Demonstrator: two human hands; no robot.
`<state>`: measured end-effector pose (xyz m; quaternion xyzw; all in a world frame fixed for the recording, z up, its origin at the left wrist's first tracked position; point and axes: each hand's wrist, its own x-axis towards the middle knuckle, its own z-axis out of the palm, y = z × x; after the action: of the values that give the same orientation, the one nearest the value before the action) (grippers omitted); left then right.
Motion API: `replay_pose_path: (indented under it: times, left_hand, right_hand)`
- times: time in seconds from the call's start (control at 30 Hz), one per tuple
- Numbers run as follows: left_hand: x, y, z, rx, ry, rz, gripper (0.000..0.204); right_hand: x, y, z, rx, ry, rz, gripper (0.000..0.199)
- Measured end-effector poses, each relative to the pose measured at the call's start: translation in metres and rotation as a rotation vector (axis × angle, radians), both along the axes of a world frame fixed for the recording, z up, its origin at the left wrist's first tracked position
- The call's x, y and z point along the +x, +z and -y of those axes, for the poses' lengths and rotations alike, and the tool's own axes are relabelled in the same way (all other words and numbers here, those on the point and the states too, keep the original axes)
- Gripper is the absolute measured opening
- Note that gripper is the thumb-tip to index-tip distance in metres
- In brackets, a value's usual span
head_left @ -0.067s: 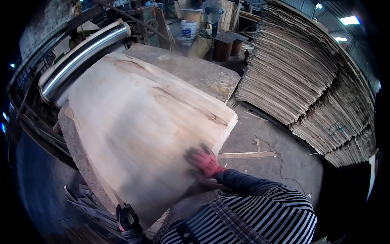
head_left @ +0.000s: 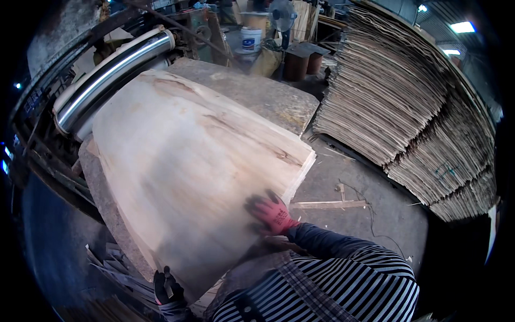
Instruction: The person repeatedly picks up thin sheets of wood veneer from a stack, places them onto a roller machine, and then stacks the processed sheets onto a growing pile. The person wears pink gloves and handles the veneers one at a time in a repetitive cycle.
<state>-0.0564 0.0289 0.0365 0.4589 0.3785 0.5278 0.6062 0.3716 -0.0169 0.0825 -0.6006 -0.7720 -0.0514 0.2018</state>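
A stack of pale wood veneer sheets (head_left: 177,155) with brown streaks lies in front of me, its layered edges showing at the right. My right hand (head_left: 271,213), in a red glove with dark fingertips, rests flat on the top sheet near its right edge, fingers spread. My left hand (head_left: 168,287), in a dark and pink glove, is at the near left corner of the stack. Its fingers are curled around something small and pale that I cannot make out.
The veneer lies on a worn board (head_left: 252,94). A shiny metal roller (head_left: 115,80) borders its far left end. To the right stands a tall stack of rough veneer (head_left: 386,91). Wood strips (head_left: 330,204) lie on the floor; a white bucket (head_left: 250,40) and a fan (head_left: 282,16) stand behind.
My left hand has shifted slightly, and the thin strip at its fingers no longer shows the same way. My right hand keeps its place on the veneer.
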Motion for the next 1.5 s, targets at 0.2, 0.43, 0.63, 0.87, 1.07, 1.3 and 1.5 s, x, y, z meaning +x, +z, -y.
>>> replay_pose_path:
  times: [0.2,0.43,0.63,0.87,1.07,1.3,1.5]
  left_hand:
    - [0.037,0.069,-0.002,-0.600,-0.200,0.192,0.039]
    - [0.069,0.115,-0.003,-0.169,0.066,-0.633,0.038]
    - [0.046,0.101,-0.012,0.012,0.099,-0.537,0.042]
    - [0.065,0.164,-0.012,0.018,-0.049,-0.102,0.043]
    - [0.021,0.081,-0.017,0.379,0.162,-0.684,0.047]
    - [0.050,-0.013,0.031,-0.129,0.349,-1.504,0.078]
    - [0.037,-0.013,0.018,-0.147,0.290,-1.181,0.075]
  right_hand:
    - [-0.007,0.010,0.000,-0.033,-0.020,0.019,0.055]
    - [-0.007,0.018,0.005,-0.041,-0.045,-0.024,0.060]
    - [-0.016,0.042,0.009,-0.153,0.139,-0.036,0.080]
    - [-0.022,0.040,-0.014,-0.099,0.140,0.021,0.072]
    - [-0.017,0.038,-0.032,-0.162,0.108,-0.047,0.061]
    - [-0.016,0.065,-0.069,-0.126,0.026,-0.416,0.060]
    - [-0.026,0.039,-0.103,-0.296,0.032,-0.328,0.056]
